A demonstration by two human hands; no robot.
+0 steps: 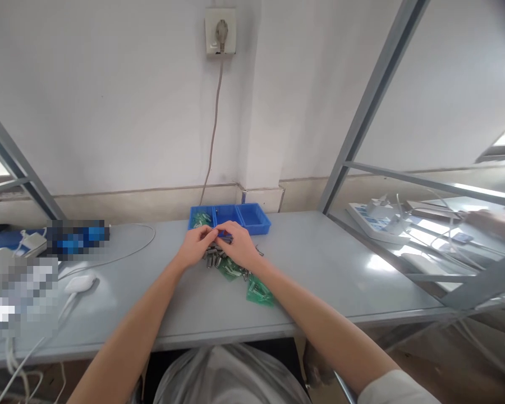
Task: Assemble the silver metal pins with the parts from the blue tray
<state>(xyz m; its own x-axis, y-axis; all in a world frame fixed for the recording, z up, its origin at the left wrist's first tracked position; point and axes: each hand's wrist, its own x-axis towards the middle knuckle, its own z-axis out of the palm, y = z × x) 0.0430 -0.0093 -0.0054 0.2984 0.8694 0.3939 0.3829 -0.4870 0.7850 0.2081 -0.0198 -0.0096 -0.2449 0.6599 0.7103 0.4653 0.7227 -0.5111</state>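
Observation:
My left hand (197, 246) and my right hand (238, 244) meet fingertip to fingertip over a pile of small metal parts (212, 259) on the grey table. Both are closed in a pinch, and what lies between the fingertips is too small to make out. Just behind them stands a blue tray (253, 219) with three compartments. Its left compartment holds green pieces (202, 219). Beside the pile, partly beneath my right hand, is a green bag (231, 269). Another green bag with small parts (260, 292) lies nearer the front, touching or close to my right forearm.
A white charger (81, 284) with cables rests on the grey table (168, 314) at the left. Slanted metal posts (372, 101) rise at both sides. Beyond the right one are white trays (374, 224) and wires. A plug with a cord (221, 35) hangs on the wall.

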